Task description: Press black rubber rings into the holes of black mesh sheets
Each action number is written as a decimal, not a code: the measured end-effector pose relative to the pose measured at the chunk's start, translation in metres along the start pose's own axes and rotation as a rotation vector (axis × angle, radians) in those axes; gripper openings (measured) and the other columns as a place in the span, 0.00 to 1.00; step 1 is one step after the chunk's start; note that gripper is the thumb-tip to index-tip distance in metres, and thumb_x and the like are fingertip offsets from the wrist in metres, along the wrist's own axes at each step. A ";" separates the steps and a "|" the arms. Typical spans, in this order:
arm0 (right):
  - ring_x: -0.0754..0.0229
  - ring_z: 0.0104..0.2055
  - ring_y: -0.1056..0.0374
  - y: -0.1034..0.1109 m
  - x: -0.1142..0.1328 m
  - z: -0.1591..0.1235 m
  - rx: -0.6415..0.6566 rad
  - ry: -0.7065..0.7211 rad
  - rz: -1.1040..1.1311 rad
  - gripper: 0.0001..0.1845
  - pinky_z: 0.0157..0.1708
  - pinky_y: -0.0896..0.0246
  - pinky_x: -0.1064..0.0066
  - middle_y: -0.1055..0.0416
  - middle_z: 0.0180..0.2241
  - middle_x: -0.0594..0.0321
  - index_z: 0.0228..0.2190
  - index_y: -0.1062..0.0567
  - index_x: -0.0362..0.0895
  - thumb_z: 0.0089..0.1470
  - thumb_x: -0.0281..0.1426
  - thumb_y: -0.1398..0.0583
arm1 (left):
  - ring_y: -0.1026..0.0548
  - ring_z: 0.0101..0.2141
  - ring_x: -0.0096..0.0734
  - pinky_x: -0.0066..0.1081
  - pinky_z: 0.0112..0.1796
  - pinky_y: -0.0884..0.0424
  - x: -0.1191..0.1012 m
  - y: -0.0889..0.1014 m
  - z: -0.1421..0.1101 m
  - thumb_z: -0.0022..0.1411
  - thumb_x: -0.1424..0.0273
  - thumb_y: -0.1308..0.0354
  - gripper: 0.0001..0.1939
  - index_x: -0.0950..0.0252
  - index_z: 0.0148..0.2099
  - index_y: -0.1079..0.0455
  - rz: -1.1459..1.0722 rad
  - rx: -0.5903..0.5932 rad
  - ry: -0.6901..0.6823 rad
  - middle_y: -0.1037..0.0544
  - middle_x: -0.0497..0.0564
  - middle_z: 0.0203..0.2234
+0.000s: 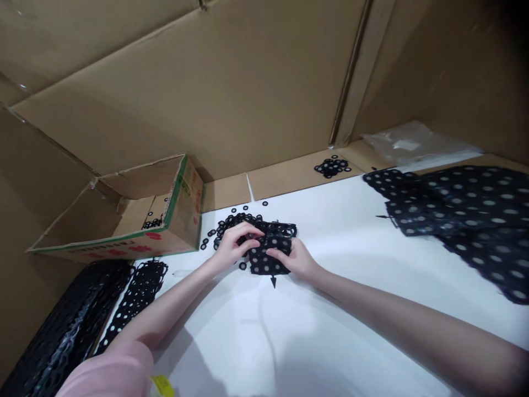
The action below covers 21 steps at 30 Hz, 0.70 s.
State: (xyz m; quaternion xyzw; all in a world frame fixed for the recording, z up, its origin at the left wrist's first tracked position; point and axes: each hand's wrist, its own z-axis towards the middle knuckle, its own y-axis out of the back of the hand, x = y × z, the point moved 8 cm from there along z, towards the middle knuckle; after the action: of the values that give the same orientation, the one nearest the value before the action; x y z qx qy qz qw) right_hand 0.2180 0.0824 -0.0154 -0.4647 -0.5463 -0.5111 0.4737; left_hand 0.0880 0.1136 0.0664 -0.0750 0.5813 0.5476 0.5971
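A small black sheet with rows of round holes (268, 263) lies before me on the white surface, a dark arrow-shaped tab at its near edge. Gripping its right edge, my right hand (301, 259) has the thumb on top and the fingers beneath. My left hand (237, 245) is at the sheet's upper left, thumb and forefinger brought close together; whatever lies between their tips is too small to make out. A heap of loose black rings (225, 223) sits just beyond my left hand, partly hidden by it. One single ring (243, 266) rests left of the sheet.
An open cardboard box (190, 215) with black rings inside stands at left. Large black perforated sheets (475, 204) are piled at right. More rings (332, 167) lie at the back near a clear plastic bag (417, 142). Black bundled material (61, 325) fills the left edge. Cardboard walls enclose the surface.
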 end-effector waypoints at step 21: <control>0.47 0.37 0.26 -0.002 -0.001 0.001 0.032 0.016 -0.013 0.15 0.39 0.32 0.59 0.21 0.33 0.54 0.30 0.24 0.41 0.43 0.39 0.36 | 0.26 0.30 0.30 0.29 0.33 0.31 0.007 -0.004 0.002 0.55 0.65 0.36 0.09 0.66 0.35 0.23 -0.118 0.071 0.075 0.23 0.53 0.30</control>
State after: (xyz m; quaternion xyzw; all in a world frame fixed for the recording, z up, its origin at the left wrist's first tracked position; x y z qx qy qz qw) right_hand 0.2162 0.0834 -0.0163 -0.4493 -0.5535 -0.5094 0.4820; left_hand 0.0899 0.1171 0.0596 -0.1082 0.6169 0.4872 0.6086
